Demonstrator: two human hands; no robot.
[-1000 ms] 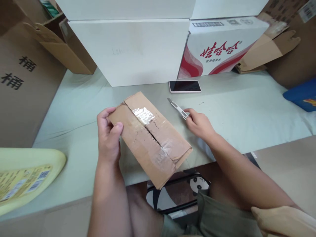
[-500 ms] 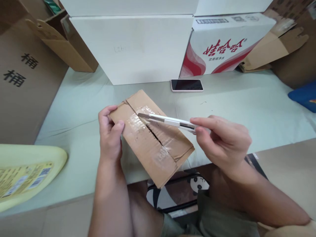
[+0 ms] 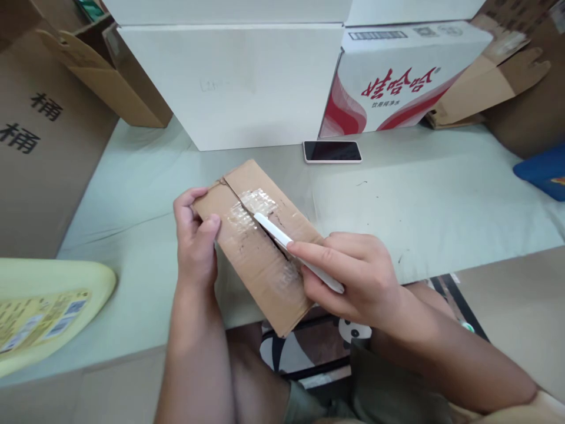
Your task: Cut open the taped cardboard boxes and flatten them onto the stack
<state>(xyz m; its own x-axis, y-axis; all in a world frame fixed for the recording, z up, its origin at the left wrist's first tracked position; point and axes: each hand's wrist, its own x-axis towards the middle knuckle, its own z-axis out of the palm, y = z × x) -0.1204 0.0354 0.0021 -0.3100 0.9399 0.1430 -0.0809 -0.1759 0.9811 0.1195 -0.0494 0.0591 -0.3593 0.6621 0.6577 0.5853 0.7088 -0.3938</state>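
A small brown cardboard box [image 3: 260,253], its top seam sealed with clear tape, rests tilted at the near edge of the pale green surface [image 3: 441,200]. My left hand [image 3: 194,241] is closed around the box's left end, thumb on top. My right hand [image 3: 353,277] grips a white utility knife [image 3: 282,238], with the index finger laid along it. The knife's tip lies on the taped seam near the box's far end.
A phone [image 3: 332,151] lies face up behind the box. Large white cartons [image 3: 229,82] and a red-printed white carton [image 3: 397,76] stand at the back. Brown cartons [image 3: 30,147] line the left and right. A yellow parcel [image 3: 39,312] lies at near left, a blue item [image 3: 542,171] at right.
My right hand picked the knife up from the surface, carried it left over the box, and lowered its tip onto the taped seam. My left hand has kept hold of the box.
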